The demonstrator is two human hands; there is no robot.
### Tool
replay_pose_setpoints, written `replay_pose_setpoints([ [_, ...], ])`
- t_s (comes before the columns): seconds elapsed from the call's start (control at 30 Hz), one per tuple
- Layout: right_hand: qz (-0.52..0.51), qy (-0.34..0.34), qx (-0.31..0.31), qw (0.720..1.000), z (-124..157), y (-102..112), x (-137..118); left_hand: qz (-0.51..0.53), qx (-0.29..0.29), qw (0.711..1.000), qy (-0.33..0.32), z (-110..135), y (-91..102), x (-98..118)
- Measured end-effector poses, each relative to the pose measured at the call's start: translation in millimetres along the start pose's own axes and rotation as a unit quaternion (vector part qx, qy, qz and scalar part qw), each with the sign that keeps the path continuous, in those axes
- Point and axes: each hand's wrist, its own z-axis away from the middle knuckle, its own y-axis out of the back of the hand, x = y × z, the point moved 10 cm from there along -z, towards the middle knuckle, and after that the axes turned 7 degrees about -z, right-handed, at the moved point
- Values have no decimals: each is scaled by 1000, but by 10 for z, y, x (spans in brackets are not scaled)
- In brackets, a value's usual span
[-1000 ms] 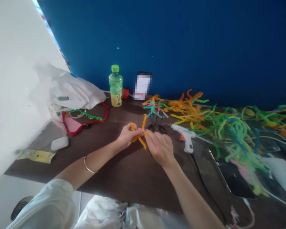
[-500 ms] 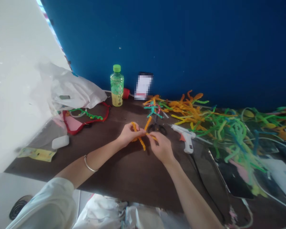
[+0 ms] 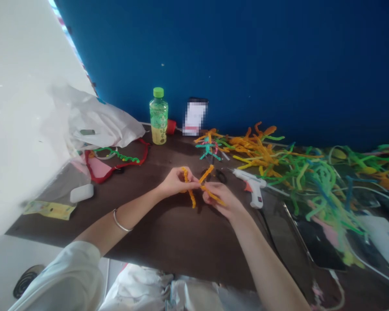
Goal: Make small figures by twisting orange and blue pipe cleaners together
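Note:
Between my hands, above the dark table (image 3: 168, 242), is an orange pipe cleaner piece (image 3: 208, 173) with several bent arms. My left hand (image 3: 176, 181) pinches its left part; one arm rises past the fingers and another hangs below them. With thumb and fingers closed, my right hand (image 3: 221, 198) grips the right part, where one end points up and away and another lies across the fingers. The fingertips of both hands nearly meet at its middle. Black-handled scissors (image 3: 221, 176) lie just behind, partly hidden. A small turquoise pipe cleaner figure (image 3: 208, 148) lies beyond them.
A white glue gun (image 3: 255, 188) lies right of my hands, its cord running forward. Heaped pipe cleaners (image 3: 314, 172) and a dark tablet (image 3: 314, 237) fill the right side. Behind stand a green-capped bottle (image 3: 158, 116) and a phone (image 3: 195, 116). A white bag (image 3: 106, 116) lies left.
My right hand has turned and shifted slightly right and down. The orange piece has turned with it: one arm now points up to the right, another lies across my right fingers.

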Motion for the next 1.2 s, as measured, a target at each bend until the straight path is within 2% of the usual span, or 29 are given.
replay_pose_setpoints([
  [0.1, -99, -37, -14, 994, -10, -75, 114, 5, -21, 1000, 9, 3, -31, -6],
  [0.2, -68, -18, 5, 998, -20, -80, 116, -16, -22, 999, 31, -3, -14, -60],
  [0.27, -5, 29, 39, 999, -22, -23, 40, -15, -12, 999, 49, -8, 10, -106],
  [0.33, 95, 140, 117, 979, 41, 117, -195, 9, 3, 998, 63, -15, 39, -151],
  [0.37, 158, 221, 166, 948, 133, 175, -376, 23, 13, 997, 69, -19, 54, -173],
  [0.4, 224, 309, 208, 901, 269, 186, -565, 38, 23, 996, 72, -25, 71, -191],
  [0.43, 290, 392, 235, 841, 427, 141, -727, 52, 33, 995, 74, -30, 86, -206],
  [0.5, 415, 511, 235, 715, 684, -75, -894, 79, 48, 993, 74, -41, 109, -225],
  [0.57, 519, 557, 194, 618, 785, -305, -889, 103, 52, 991, 73, -47, 115, -231],
  [0.63, 596, 554, 148, 562, 764, -460, -812, 120, 36, 989, 79, -45, 83, -230],
  [0.7, 634, 541, 116, 540, 718, -537, -747, 128, 12, 987, 96, -31, 33, -231],
  [0.83, 649, 531, 79, 539, 669, -576, -713, 123, -13, 984, 125, 1, -25, -237],
  [0.97, 653, 502, 46, 565, 593, -552, -698, 107, -17, 988, 106, -5, -17, -200],
  [1.07, 624, 487, 44, 610, 540, -500, -705, 72, -24, 994, 73, -19, -4, -146],
  [1.13, 585, 471, 52, 658, 501, -440, -719, 39, -26, 997, 55, -24, 4, -116],
  [1.2, 537, 437, 67, 718, 442, -351, -724, 9, -19, 999, 44, -25, 24, -99],
])
